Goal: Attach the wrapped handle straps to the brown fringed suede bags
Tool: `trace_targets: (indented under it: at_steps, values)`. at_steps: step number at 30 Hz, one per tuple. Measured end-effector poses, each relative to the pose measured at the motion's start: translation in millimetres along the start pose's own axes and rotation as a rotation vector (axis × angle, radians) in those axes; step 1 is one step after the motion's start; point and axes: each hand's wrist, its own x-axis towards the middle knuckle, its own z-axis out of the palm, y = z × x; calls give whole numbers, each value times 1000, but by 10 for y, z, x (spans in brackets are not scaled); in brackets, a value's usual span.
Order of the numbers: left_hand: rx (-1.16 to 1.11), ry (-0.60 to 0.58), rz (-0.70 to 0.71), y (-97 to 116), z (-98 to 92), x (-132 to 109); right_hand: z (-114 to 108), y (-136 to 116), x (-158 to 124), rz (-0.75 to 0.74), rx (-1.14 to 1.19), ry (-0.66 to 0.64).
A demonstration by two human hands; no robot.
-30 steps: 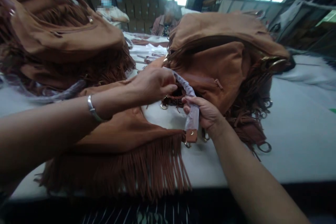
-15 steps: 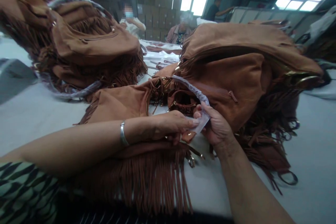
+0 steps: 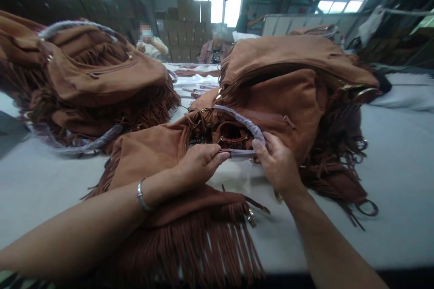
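Observation:
A brown fringed bag (image 3: 152, 149) lies on the pale table in front of me, its fringe hanging toward the near edge. Its strap (image 3: 242, 119) is wrapped in clear plastic and arches up past the bag's opening. My left hand (image 3: 203, 160) pinches the brown end of the strap, thumb and fingers pressed together. At the strap's bend, my right hand (image 3: 276, 158) is closed around the plastic-wrapped part. Between both hands a short wrapped stretch runs nearly straight. Below it hangs a gold-coloured clasp (image 3: 251, 217) at the bag's corner.
Piled brown fringed bags (image 3: 111, 72) stand at the left, some straps in plastic. Another pile (image 3: 291, 58) rises at the right, close to my right hand. Two people sit across the long table (image 3: 400, 162), and a third stands farther back. Stacked cartons (image 3: 183, 27) line the back.
My left hand has shifted left along the strap, away from my right hand. The loose plastic between them is now stretched into a narrow line. The camera view has turned right and tilted up.

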Motion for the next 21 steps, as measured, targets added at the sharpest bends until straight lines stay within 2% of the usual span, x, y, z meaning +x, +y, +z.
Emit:
trace_targets:
  at_steps: [1, 2, 3, 5, 7, 8, 10, 12, 14, 15, 16, 17, 18, 19, 20, 21]
  values:
    - [-73, -15, -10, -4, 0, 4, -11, -39, -49, -228, -212, 88]
    - [-134, -24, -2, 0, -2, 2, -15, -85, -88, -429, -372, 117]
    - [-182, -21, 23, 9, -5, -2, -13, -135, -111, -588, -482, 68]
    - [-255, 15, 85, 23, -11, -10, 8, -218, -109, -745, -565, -216]
    - [-312, 81, 93, 15, -15, -4, 37, -246, -60, -714, -553, -451]
    - [-337, 113, 67, 2, -18, 4, 49, -235, -31, -660, -535, -509]
    - [-362, 162, -14, -27, -28, 22, 60, -174, 21, -530, -446, -543]
    - [-303, 259, -34, -19, -49, 28, 54, -83, 57, -402, -288, -531]
    - [-160, 397, 94, 60, -76, 12, 33, 11, 83, -289, -138, -501]
    - [-92, 413, 220, 127, -87, -4, 19, 50, 91, -241, -74, -486]
    - [-36, 339, 368, 206, -92, -22, 6, 81, 97, -200, -19, -479]
    - [4, 184, 513, 289, -89, -40, -6, 102, 98, -163, 29, -481]
    - [40, -20, 621, 368, -75, -55, -15, 113, 95, -130, 69, -487]
    - [78, -227, 680, 434, -52, -67, -22, 115, 88, -105, 95, -489]
    - [121, -384, 672, 482, -21, -71, -28, 110, 77, -89, 105, -483]
    - [165, -482, 622, 507, 13, -68, -32, 100, 65, -78, 107, -469]
